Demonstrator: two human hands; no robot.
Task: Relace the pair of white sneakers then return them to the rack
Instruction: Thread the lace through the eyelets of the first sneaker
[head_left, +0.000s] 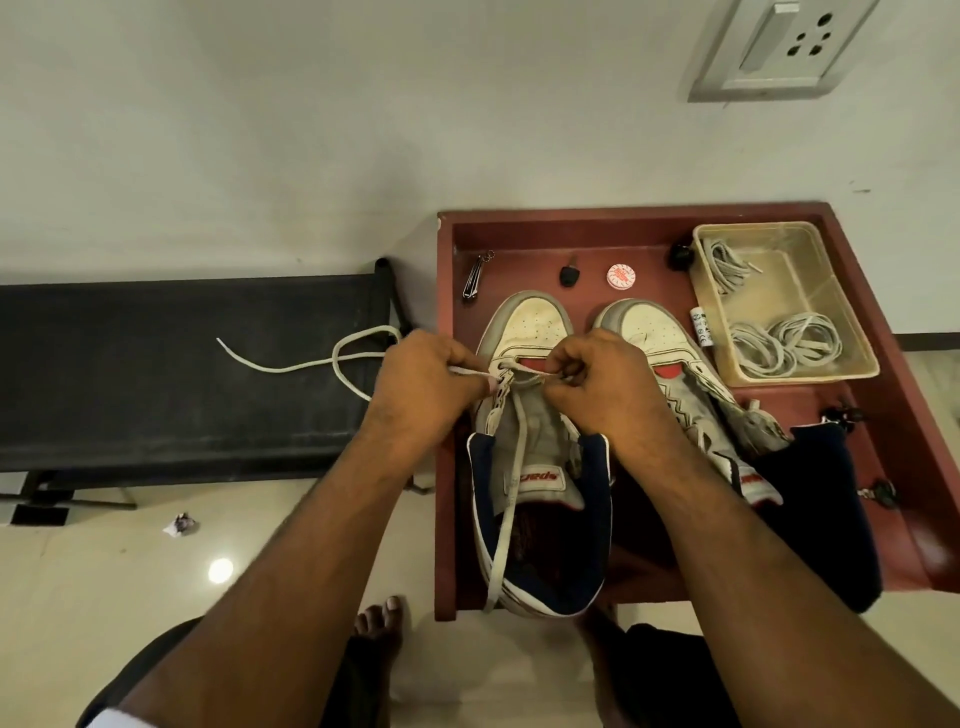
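Note:
Two white sneakers with navy collars stand toe-away on a dark red wooden tray table (571, 223). Over the left sneaker (530, 322) both my hands work a white lace (291, 364) at its lowest eyelets. My left hand (415, 379) pinches the lace where it leaves the left eyelet; its long end loops out left over a black bench. My right hand (602, 379) pinches the lace at the right eyelet. Another length of lace runs down the tongue past the heel. The right sneaker (649, 325) lies partly under my right forearm.
A clear plastic box (852, 364) holding several coiled laces sits at the table's back right. Small items lie behind the toes: a nail clipper (475, 283), a black key (569, 275), a round tin (621, 275). The black bench (182, 374) stands left. A wall socket (779, 47) is above.

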